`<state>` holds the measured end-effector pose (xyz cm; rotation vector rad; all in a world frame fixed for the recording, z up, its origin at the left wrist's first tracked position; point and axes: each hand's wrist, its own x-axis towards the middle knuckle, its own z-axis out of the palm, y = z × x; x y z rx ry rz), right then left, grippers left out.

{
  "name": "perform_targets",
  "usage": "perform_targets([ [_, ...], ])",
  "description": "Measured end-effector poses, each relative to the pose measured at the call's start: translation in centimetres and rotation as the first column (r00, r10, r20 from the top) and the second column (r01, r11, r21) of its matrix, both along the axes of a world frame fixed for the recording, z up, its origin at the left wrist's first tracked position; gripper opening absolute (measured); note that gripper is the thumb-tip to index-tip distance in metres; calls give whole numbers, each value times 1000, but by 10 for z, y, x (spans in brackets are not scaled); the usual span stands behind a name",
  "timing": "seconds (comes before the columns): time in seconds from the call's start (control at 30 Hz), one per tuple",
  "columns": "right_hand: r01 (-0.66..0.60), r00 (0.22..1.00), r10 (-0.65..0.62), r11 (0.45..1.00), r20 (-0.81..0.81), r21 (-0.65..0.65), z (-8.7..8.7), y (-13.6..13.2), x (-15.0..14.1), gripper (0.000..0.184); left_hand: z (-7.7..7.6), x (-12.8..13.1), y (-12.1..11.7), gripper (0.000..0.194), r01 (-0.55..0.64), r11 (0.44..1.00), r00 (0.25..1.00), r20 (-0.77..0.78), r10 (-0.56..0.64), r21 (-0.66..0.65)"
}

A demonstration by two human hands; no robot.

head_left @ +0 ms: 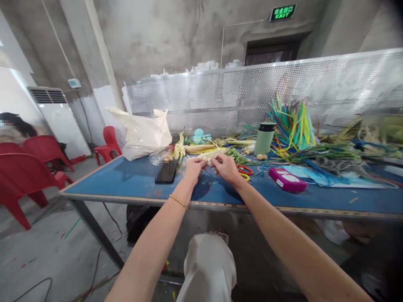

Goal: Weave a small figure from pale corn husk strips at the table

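Observation:
Over the blue table, my left hand [194,168] and my right hand [225,166] are close together, fingertips pinched on a pale corn husk [207,155]. The husk spans the small gap between them; its lower part is hidden by my fingers. A black phone [166,173] lies to the left of my left hand. Just right of my right hand are red and yellow loop handles [245,170], partly covered by that hand. Behind the hands lie more pale husks [197,148] and some green leafy stems [237,155].
A white bag [146,133] and clear bottle [159,156] occupy the table's left. To the right stand a green tumbler [265,140], a purple box [287,180], colourful strips [299,126] and tangled green cords [327,155]. A perforated metal panel [195,98] runs behind.

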<state>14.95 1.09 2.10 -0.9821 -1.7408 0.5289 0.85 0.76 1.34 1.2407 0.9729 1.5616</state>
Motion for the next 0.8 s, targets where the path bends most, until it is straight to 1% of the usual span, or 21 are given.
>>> perform_targets([
  [0.17, 81, 997, -81, 997, 7, 7, 0, 0, 1, 20, 1, 2, -3, 18, 44, 999, 999, -10, -44, 11],
  [0.3, 101, 995, -101, 995, -10, -7, 1, -1, 1, 20, 2, 2, -5, 21, 78, 997, 996, -51, -77, 14],
  [0.43, 127, 991, -129, 991, -29, -47, 2, -2, 1, 19, 2, 1, -6, 21, 118, 993, 992, -34, -118, 12],
  [0.6, 154, 988, -155, 987, -24, -53, 4, -4, 2, 20, -1, 2, -4, 21, 155, 988, 987, -33, -154, 19],
  [0.7, 166, 986, -167, 985, -16, -35, 3, -4, 2, 20, -3, 3, -2, 20, 146, 989, 988, -46, -145, 30],
  [0.8, 131, 991, -132, 990, -24, -51, 1, -2, 0, 18, -4, 3, -1, 19, 103, 994, 994, -21, -103, 27],
])
